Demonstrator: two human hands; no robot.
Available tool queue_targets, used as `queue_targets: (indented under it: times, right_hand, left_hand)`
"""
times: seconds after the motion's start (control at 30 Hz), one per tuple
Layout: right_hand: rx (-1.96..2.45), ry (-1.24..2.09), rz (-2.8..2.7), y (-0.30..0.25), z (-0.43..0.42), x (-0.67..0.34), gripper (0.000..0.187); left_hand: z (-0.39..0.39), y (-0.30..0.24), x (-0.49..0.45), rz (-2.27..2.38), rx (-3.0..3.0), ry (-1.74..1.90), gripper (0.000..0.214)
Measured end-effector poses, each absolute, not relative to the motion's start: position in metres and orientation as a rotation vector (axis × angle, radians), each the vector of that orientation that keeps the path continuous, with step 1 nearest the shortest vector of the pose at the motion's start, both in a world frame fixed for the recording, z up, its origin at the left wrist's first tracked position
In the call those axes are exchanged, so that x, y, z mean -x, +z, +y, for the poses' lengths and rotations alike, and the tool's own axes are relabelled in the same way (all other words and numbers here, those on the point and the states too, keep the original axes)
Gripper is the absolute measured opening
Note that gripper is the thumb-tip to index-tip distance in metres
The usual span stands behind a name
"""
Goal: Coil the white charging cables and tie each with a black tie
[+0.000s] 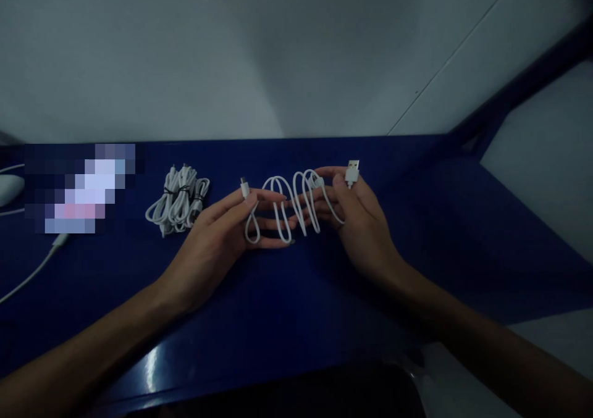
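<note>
A white USB cable [299, 203] hangs in loose coils between my two hands, above the blue table. My left hand [220, 233] pinches it near the small plug [245, 188], which points up past the thumb. Near the wide metal-tipped USB plug [353, 172], my right hand [364, 223] grips the other end between thumb and fingers. The remaining fingers of both hands stretch under and behind the loops, almost meeting in the middle. Left of my left hand lies a pile of bundled white cables [178, 199], bound with dark ties.
The blue table [278, 319] runs up to a pale wall [185, 66]. At the far left lies a blurred-out object [88, 189] with a white cord [32, 276] leading from it. A white rounded thing [10, 189] sits at the left edge.
</note>
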State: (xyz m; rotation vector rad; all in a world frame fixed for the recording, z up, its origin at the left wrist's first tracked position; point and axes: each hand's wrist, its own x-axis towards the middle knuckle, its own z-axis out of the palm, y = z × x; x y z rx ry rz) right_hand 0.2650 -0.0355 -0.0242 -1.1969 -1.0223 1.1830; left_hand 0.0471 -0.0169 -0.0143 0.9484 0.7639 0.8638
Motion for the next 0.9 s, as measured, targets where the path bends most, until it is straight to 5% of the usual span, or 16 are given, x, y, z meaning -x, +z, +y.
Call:
queue_targets:
  times: [0.27, 0.6, 0.9]
  right_hand:
    - [1.085, 1.297, -1.05, -0.0189, -0.04, -0.2592, 0.028]
    - [1.191, 1.422, -1.218, -0.0211, -0.0364, -0.2634, 0.066]
    - [1.241, 1.266, -1.454, -0.0143, -0.0388, -0.2651, 0.061]
  left_hand:
    - [-0.0174, -0.011, -0.0511, 0.755, -0.916, 0.856, 0.037]
    - [-0.0231, -0.0121, -0.052, 0.771, -0.991, 0.862, 0.021]
    - [-0.0233, -0.0096, -0.0528, 0.827, -0.968, 0.906, 0.014]
